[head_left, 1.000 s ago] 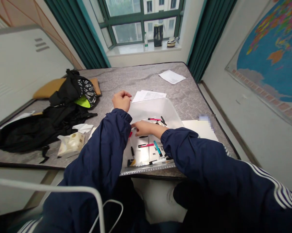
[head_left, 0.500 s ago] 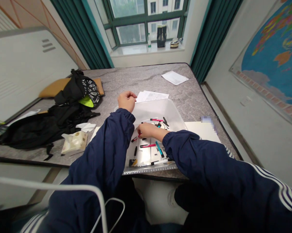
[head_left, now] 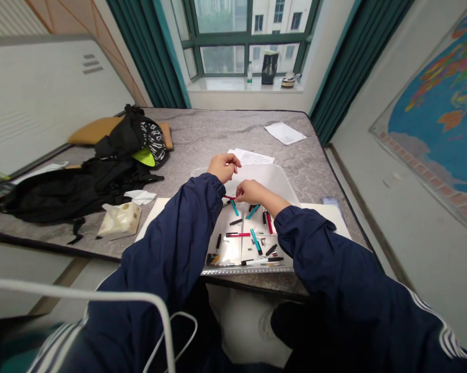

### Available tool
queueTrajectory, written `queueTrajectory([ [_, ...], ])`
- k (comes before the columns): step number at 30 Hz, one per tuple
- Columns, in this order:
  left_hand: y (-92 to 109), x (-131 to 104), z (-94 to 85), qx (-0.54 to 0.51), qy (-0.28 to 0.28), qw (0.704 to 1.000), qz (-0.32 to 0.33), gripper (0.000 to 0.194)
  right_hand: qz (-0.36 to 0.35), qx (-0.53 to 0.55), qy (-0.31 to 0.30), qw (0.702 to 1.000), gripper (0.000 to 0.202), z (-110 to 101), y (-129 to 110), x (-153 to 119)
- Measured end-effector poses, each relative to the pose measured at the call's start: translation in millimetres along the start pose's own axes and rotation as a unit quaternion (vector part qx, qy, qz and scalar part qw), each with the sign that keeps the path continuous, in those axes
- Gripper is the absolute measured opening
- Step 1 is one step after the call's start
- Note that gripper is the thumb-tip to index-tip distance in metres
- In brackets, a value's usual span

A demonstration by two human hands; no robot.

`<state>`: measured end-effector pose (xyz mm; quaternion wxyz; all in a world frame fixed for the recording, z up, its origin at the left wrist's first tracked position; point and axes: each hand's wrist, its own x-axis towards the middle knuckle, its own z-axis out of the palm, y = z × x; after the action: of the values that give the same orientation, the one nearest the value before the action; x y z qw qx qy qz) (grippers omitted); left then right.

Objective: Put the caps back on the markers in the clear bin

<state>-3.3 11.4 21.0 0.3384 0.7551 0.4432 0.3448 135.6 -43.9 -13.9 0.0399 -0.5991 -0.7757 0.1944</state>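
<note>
A translucent plastic bin (head_left: 289, 189) stands in front of me with several loose pen parts in it. My right hand (head_left: 252, 191) is inside, its fingers pinched on a thin red pen part (head_left: 229, 197) that points left. Above the bin's left side hovers my left hand (head_left: 223, 167), fingers loosely bent and apart, with nothing visible between them. A teal and black pen piece (head_left: 255, 241), a red and black one (head_left: 239, 234), black pieces such as a short cap (head_left: 236, 221) and a white pen (head_left: 261, 261) lie on the bin's bottom.
The bin rests on a grey marble-patterned bed surface (head_left: 210, 124). To the left are a tissue pack (head_left: 120, 220), a black backpack (head_left: 97, 181) and a patterned cap (head_left: 152, 142). Papers (head_left: 252, 157) lie behind the bin. A white tube (head_left: 101, 296) crosses the lower left.
My right hand has moved up and away, deeper into the bin, with a red pen part in its fingers. My left hand has shifted right, its fingers loosened. The pen parts are more spread out.
</note>
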Motion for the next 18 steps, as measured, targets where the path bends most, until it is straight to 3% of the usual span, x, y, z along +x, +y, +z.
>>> queueTrajectory([
  [8,-0.2,-1.6,1.4,0.055,-0.031,0.998,-0.027,0.037,0.059,0.001,-0.050,0.997,0.016,0.2,4.3,-2.4],
  [10,-1.7,-3.0,5.0,0.078,-0.087,0.992,-0.057,0.040,0.060,-0.010,-0.051,0.997,0.017,2.5,3.9,-1.5],
  [13,-4.1,-7.4,12.2,0.126,-0.219,0.959,-0.131,0.048,0.072,-0.025,-0.029,0.997,0.026,4.2,5.6,0.3],
  [15,-5.0,-10.3,15.6,0.164,-0.254,0.940,-0.157,0.050,0.099,-0.024,-0.016,0.995,0.032,1.9,8.8,0.8],
  [18,-4.3,-11.7,15.6,0.192,-0.252,0.935,-0.160,0.043,0.167,-0.027,-0.009,0.986,0.037,-4.4,15.3,0.5],
])
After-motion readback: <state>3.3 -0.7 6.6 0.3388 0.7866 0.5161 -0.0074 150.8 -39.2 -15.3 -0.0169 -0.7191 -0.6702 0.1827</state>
